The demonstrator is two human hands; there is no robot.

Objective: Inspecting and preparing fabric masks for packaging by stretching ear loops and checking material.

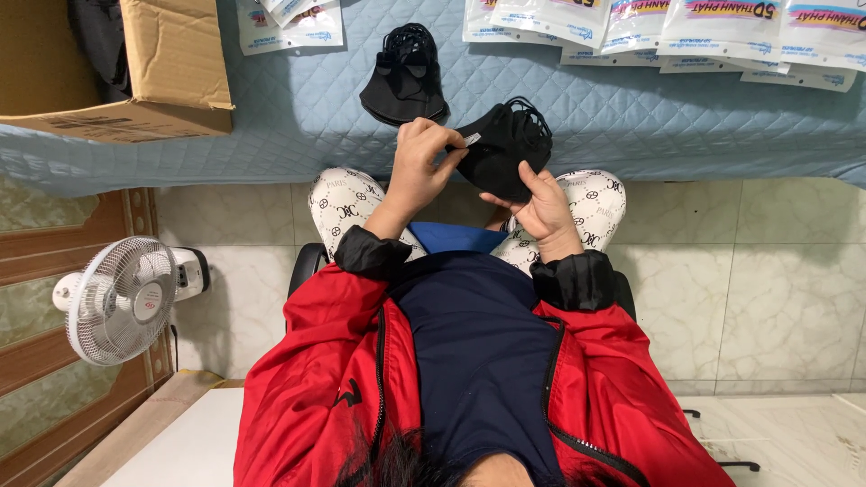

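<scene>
Head view gives me both hands up at the edge of the blue quilted mat (298, 117). I see the left hand (417, 171) pinching the near edge of a stack of black face masks (503, 144), thumb and fingers closed on it beside a small white tag (473, 139). The right hand (544, 203) cups the same stack from below, fingers curled against the underside (so both hands are grasping 1 bundle between them). The stack sits just above the knees, partly over the mat's front edge, ear loops bunched on top.

A 2nd pile of black masks (406, 79) lies on the mat just beyond, apart from either hand. White printed packets (667, 32) line the far right of the mat, with a few more packets (287, 22) at upper left. An open cardboard box (135, 72) rests on the mat's left end. A white fan (122, 298) stands at the left by the wooden panelling, on the pale tiled floor (785, 280).
</scene>
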